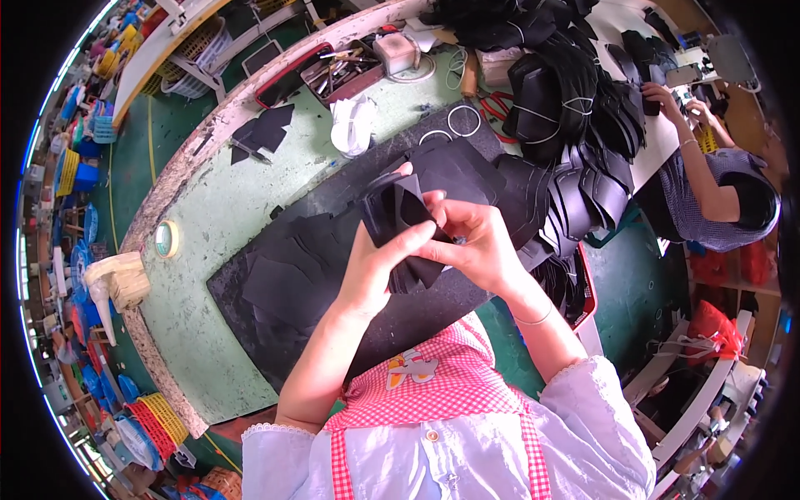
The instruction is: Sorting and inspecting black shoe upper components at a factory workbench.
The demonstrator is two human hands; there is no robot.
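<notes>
My left hand (375,260) is closed round a small stack of curved black leather-like pieces (385,208), held up over the middle of the bench. From the other side my right hand (477,243) pinches at the edge of the same pieces, fingers and thumb drawn together; my fingers hide part of them. Under my hands lies a dark mat (229,287). On it, flat black cut pieces (287,275) spread to the left, and more black pieces (458,171) sit just beyond my hands.
Bundles of tied black pieces (575,108) heap at the right. Behind the mat are a tool box (346,71), a white wrapped bundle (353,125) and red-handled scissors (497,107). A tape roll (167,239) and wooden block (129,282) sit left. A person (708,183) works at far right.
</notes>
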